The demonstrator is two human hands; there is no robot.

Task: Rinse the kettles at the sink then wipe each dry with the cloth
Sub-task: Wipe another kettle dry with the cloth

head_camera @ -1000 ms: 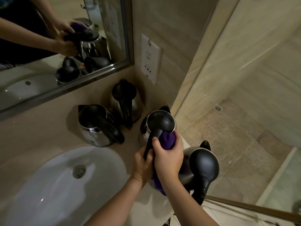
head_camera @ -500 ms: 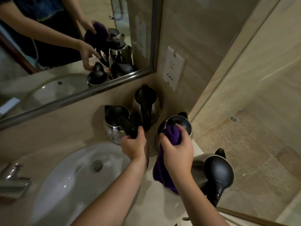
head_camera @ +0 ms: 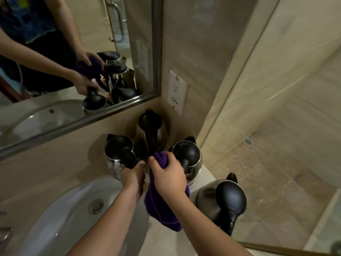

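Four steel kettles w/ black lids and handles stand on the beige stone surface (head_camera: 166, 242), all placed here relative to the white oval sink basin (head_camera: 60, 224).

Left hand (head_camera: 133, 177): reaches to the steel kettle just behind the basin's far rim (head_camera: 118, 154), fingers curled round its black handle. Exact finger lie can't be told, since they sit under the handle.

Right hand (head_camera: 168, 177): grips a purple cloth (head_camera: 160, 206), thumb and fingers closed round its bunched top; the rest hangs down over the surface just right of the basin. Bunched end sits between three of the kettles, at the foot of the corner one's handle.

Second steel kettle (head_camera: 150, 130): furthest from the basin, in the wall corner, lid shut, handle pointing back toward the basin.

Third steel kettle (head_camera: 188, 157): right of the basin, beyond the cloth, just beside the right hand, lid shut.

Fourth steel kettle (head_camera: 225, 202): furthest right of the basin, at the surface edge by a glass shower panel (head_camera: 276, 126), lid shut, apart from both hands.

Metal drain plug (head_camera: 96, 206) sits in the basin bottom. Framed wall mirror (head_camera: 73, 61) behind the basin reflects arms, cloth and kettles. White wall socket plate (head_camera: 177, 91) is on the side wall, above the corner kettle.
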